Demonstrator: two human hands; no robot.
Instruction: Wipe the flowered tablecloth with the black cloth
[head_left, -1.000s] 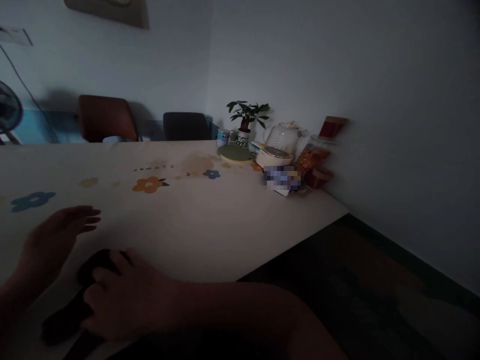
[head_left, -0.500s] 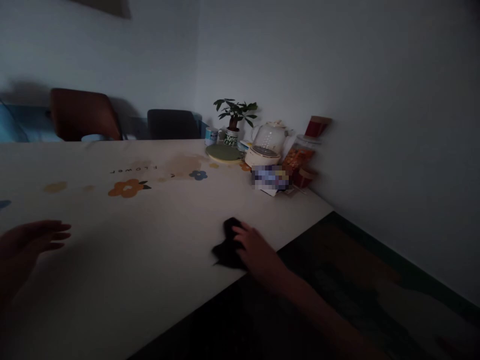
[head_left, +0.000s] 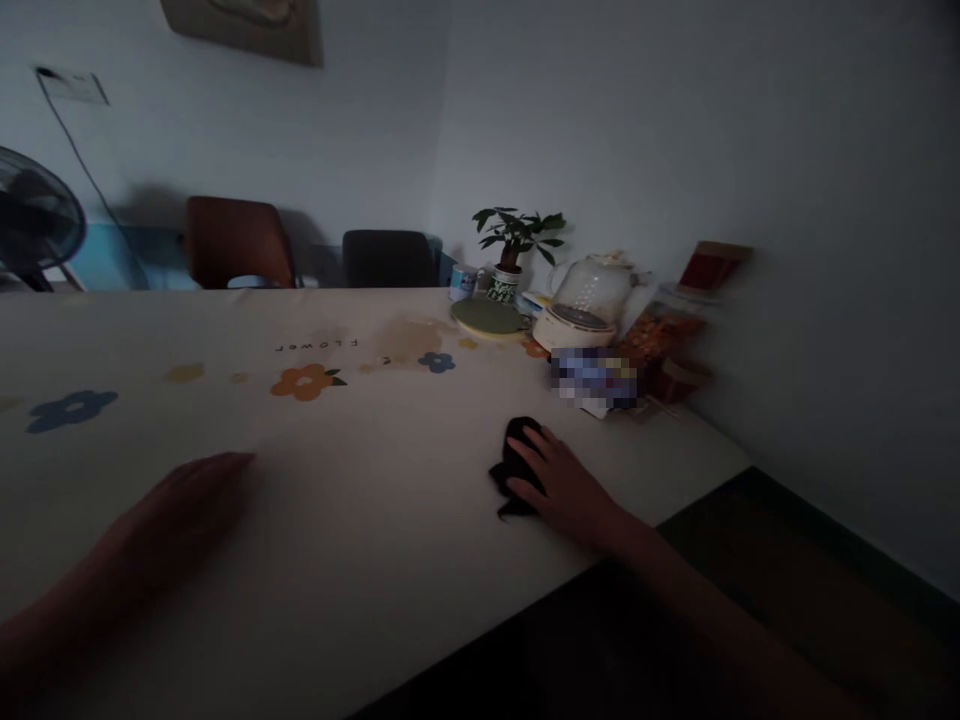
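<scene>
Dim light falls on the table point(head_left: 390, 470) in front of me, covered in a pale cloth printed with flowers, an orange flower point(head_left: 304, 382) lying ahead between my two hands. My right hand point(head_left: 562, 482) lies flat, fingers spread, pressing down on a dark cloth point(head_left: 516, 462) near the table's right edge; the cloth is bunched under my fingertips and sticks out to the left of them. My left hand point(head_left: 191, 495) rests palm down on the tablecloth, fingers together and stretched out, holding nothing, well apart from the cloth. Beyond my right hand, against the wall, stand a glass kettle point(head_left: 589, 300) on its base, a potted plant point(head_left: 514, 250), a round green mat point(head_left: 487, 318) and a jar with orange contents point(head_left: 664, 335). Past my left hand, on the far side of the table, are a brown chair point(head_left: 236, 242) and a darker chair point(head_left: 386, 258), and a fan point(head_left: 34, 220) stands at the far left.
</scene>
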